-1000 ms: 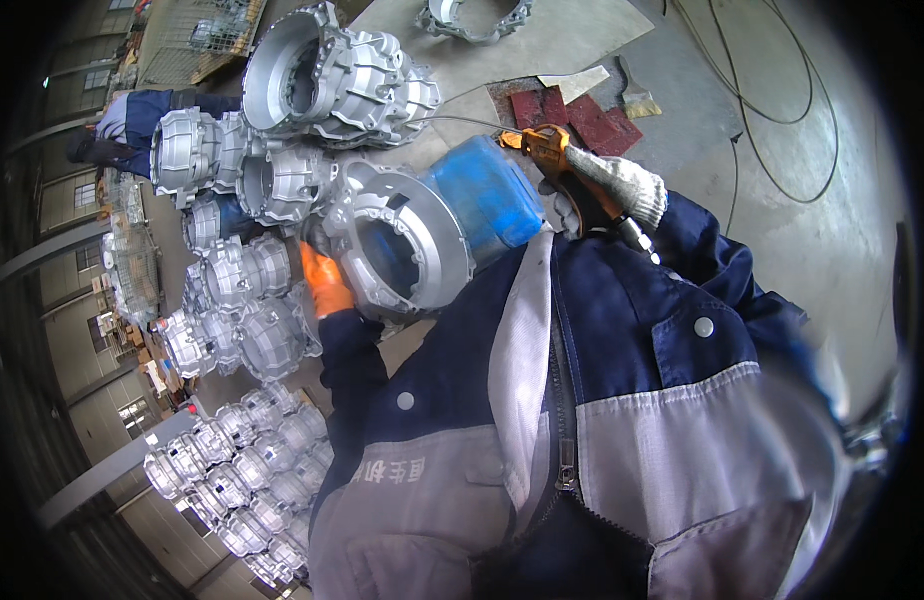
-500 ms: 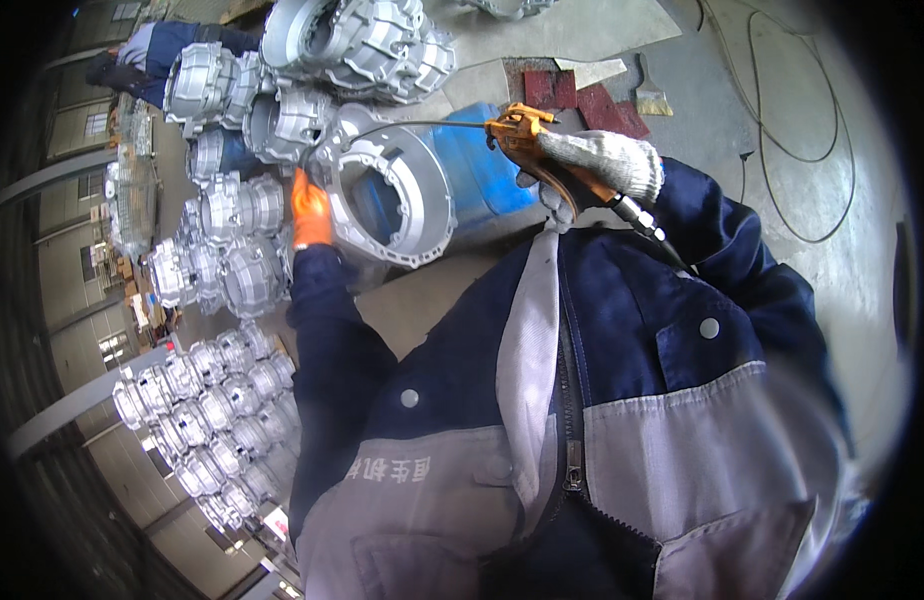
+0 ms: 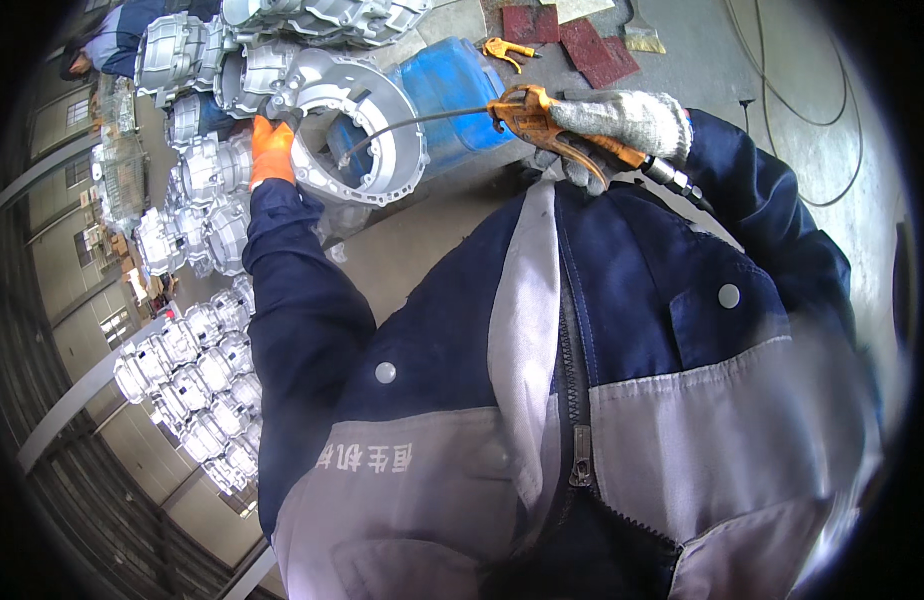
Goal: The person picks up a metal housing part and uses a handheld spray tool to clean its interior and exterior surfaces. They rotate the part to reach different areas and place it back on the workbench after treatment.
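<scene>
My right hand (image 3: pixel 627 122), in a grey-white knit glove, is closed around an orange air blow gun (image 3: pixel 525 112) with a hose fitting at its handle end. Its long thin nozzle points left, and the tip lies in the round opening of a silver cast metal housing (image 3: pixel 410 135). My left hand (image 3: pixel 273 152), in an orange glove, grips the housing's left edge; its fingertips are partly hidden there. The housing is tilted, its wide ring facing me. Behind it a blue plastic drum (image 3: pixel 462 85) shows, partly through the opening.
Silver housings (image 3: pixel 217 165) are stacked at the left, with more rows (image 3: pixel 197 385) lower down. Beyond the drum lie a second orange blow gun (image 3: pixel 509 50), dark red pads (image 3: pixel 594 55) and a brush (image 3: pixel 644 32). A hose (image 3: pixel 850 110) loops across the floor at right. Another person (image 3: pixel 112 45) bends at upper left.
The nozzle tip has moved from beside my left hand into the housing's opening. My left hand and the housing appear farther up and left. The second blow gun has come into sight.
</scene>
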Demonstrator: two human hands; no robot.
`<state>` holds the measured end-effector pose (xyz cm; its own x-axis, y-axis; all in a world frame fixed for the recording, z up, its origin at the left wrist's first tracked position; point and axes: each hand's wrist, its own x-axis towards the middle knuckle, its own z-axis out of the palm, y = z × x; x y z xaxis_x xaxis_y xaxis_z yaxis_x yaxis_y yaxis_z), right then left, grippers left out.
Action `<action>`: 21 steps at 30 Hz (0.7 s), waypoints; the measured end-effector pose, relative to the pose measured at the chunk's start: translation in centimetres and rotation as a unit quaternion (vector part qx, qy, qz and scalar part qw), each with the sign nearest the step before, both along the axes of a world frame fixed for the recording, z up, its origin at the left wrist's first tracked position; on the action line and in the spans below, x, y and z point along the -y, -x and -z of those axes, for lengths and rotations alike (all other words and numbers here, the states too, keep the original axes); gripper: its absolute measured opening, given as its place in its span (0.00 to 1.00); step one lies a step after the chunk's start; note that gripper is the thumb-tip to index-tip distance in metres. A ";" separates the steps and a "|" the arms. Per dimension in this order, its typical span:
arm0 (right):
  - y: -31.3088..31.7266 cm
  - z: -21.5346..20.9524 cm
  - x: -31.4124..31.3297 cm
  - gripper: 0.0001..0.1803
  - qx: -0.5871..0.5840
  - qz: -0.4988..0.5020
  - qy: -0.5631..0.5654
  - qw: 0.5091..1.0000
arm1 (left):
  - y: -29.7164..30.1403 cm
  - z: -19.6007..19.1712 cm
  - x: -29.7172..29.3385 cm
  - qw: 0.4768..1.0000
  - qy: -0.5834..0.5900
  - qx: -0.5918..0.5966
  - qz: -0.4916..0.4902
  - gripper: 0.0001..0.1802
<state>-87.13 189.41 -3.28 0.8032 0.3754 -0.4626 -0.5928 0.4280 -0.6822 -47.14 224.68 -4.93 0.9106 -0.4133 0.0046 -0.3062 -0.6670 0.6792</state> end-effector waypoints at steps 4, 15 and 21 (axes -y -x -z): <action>0.4 0.5 -0.1 0.31 -0.007 -0.034 0.047 0.998 | 0.6 -0.4 0.5 0.998 -0.004 -0.014 -0.063 0.34; -0.3 3.7 -0.9 0.31 0.016 -0.094 -0.065 0.993 | 1.2 -1.6 1.5 0.994 -0.066 0.014 -0.083 0.30; 0.0 4.5 -0.9 0.30 -0.026 -0.115 -0.014 0.993 | 0.4 -1.2 1.1 0.987 -0.111 0.005 -0.114 0.35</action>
